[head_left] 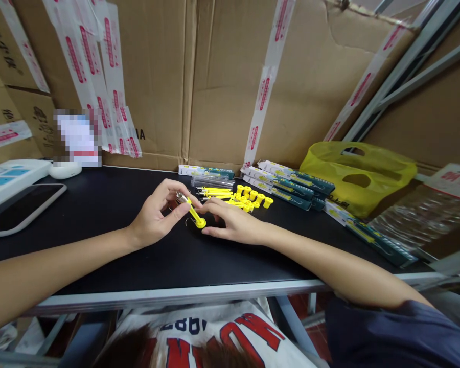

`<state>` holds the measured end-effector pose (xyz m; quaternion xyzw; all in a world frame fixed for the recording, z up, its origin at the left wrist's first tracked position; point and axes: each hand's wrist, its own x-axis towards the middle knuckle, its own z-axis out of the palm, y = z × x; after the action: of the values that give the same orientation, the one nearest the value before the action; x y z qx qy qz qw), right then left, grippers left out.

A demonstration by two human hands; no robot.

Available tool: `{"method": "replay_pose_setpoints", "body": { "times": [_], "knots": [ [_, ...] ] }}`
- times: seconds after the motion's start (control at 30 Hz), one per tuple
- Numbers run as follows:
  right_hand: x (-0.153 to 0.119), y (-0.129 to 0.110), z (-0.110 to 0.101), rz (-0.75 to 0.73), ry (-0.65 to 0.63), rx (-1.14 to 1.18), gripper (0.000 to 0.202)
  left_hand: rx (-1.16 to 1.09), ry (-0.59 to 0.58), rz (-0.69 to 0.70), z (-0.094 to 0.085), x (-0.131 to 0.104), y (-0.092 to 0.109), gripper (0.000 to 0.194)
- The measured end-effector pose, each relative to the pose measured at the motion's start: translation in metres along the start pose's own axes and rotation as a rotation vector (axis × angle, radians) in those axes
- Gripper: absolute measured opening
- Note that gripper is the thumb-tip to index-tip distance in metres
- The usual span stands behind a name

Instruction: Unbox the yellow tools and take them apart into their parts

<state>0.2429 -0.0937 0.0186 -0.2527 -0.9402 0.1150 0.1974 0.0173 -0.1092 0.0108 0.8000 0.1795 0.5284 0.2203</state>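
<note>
A slim yellow pen-shaped tool [195, 213] with a metal top and a round flanged yellow lower end is pinched between the thumb and fingers of my left hand [157, 209]. It tilts over the black table, and a thin curved wire shows beside its lower end. My right hand [233, 222] is close at its right, thumb and fingers apart around the yellow end; whether a fingertip touches the tool I cannot tell. Behind my hands lie several yellow sticks [218, 192] with dark tips and a cluster of small yellow flanged caps [249, 197].
Clear plastic tubes [212, 181] lie at the back. Printed narrow boxes [279, 184] are stacked right of the caps, and another box [368, 232] lies nearer the edge. A yellow plastic bag [329, 163] stands behind them. At left are a phone [23, 207] and a white power strip [15, 176].
</note>
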Motion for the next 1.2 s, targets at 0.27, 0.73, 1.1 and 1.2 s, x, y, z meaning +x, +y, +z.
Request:
{"method": "replay_pose_setpoints", "body": {
  "times": [0.27, 0.73, 1.1, 1.2],
  "knots": [
    [0.004, 0.009, 0.003, 0.084, 0.083, 0.248, 0.02, -0.171, 0.135, -0.139, 0.0, 0.007, -0.004, 0.022],
    [0.007, 0.011, -0.006, 0.228, 0.244, 0.39, 0.033, 0.179, -0.039, -0.31, -0.007, 0.006, -0.02, 0.028],
    [0.002, -0.001, 0.005, 0.143, 0.104, 0.376, 0.023, 0.481, -0.48, -0.257, -0.006, 0.0, -0.009, 0.048],
    [0.002, -0.004, 0.006, 0.128, 0.055, 0.373, 0.021, 0.478, -0.517, -0.219, -0.006, -0.002, -0.009, 0.04]
  ]
}}
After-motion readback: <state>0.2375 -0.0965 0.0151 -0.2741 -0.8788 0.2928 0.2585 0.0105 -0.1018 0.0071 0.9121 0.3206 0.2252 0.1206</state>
